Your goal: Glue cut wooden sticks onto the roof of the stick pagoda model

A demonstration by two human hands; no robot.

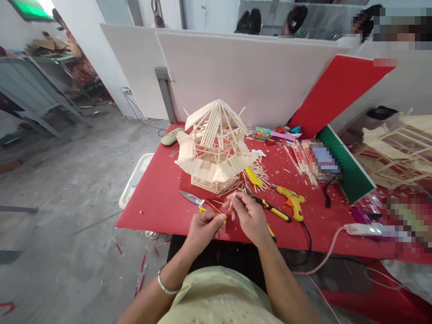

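Note:
My left hand [205, 227] is closed in a pinch close to the table's front edge; what lies between its fingertips is too small to make out. Beside it, my right hand [249, 215] pinches a short pale wooden stick [232, 202] that points upward. Just beyond both hands lie scissors with a red handle [191, 198], partly hidden by the fingers. Farther back stands a pavilion-like model of thin wooden sticks [218, 150], with a peaked upper roof and a flared lower one. A black-and-yellow cutter or plier-like tool [275, 210] lies right of my right hand.
A yellow glue gun [292, 201] lies at right with its cord over the table edge. Loose sticks [259, 177] and a yellow piece [253, 177] lie beside the model. A green board [347, 166] stands farther right. Red table [151, 193]; white panels [243, 81] behind.

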